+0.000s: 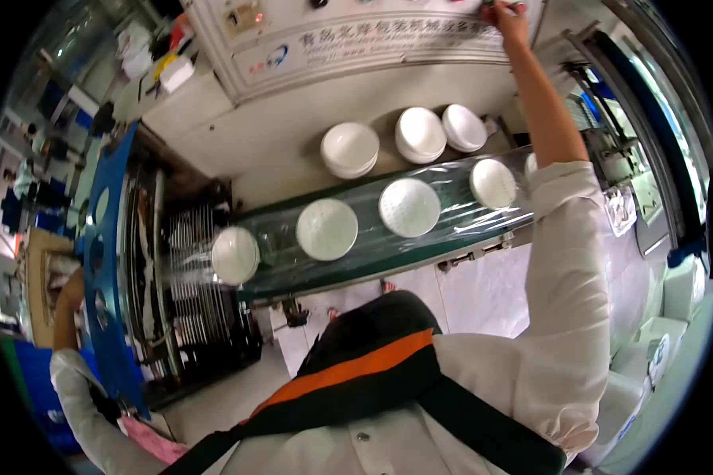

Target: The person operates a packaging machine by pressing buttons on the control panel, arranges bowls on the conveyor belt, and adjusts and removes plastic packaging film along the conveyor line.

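My right hand (507, 17) is raised to the control panel (372, 36) at the top of the head view. Its fingers are bent around a small control knob at the panel's upper right, mostly covered by them. At the far left, my left hand (71, 291) reaches beside the blue machine panel (107, 277); its fingers are hidden behind that panel. Between my arms, several white bowls (327, 229) sit in a row under clear plastic film (281, 233) on a green conveyor belt (380, 257). The leftmost bowl (235, 256) is by the slatted rollers.
Stacked white bowls (350, 149) stand on the ledge behind the belt, with more stacks (421, 134) to their right. A metal roller frame (657, 103) rises at the right. White containers (622, 388) are at lower right. Other people (47, 146) are in the left background.
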Action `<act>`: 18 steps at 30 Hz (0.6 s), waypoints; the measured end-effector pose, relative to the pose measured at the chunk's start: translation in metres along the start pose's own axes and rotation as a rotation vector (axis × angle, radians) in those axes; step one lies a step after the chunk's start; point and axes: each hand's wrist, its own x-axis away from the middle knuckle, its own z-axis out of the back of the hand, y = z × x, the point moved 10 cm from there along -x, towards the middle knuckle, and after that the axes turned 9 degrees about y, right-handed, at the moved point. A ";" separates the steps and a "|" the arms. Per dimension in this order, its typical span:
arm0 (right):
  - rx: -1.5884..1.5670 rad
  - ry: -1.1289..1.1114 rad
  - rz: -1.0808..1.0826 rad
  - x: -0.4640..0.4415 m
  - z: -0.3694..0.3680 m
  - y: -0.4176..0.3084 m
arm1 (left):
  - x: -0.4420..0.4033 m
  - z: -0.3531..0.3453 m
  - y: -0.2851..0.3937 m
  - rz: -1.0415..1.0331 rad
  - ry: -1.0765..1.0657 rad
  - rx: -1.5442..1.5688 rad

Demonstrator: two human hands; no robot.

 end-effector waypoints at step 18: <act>-0.159 -0.200 -0.081 -0.037 -0.001 0.028 | -0.007 -0.021 0.024 0.189 -0.162 0.519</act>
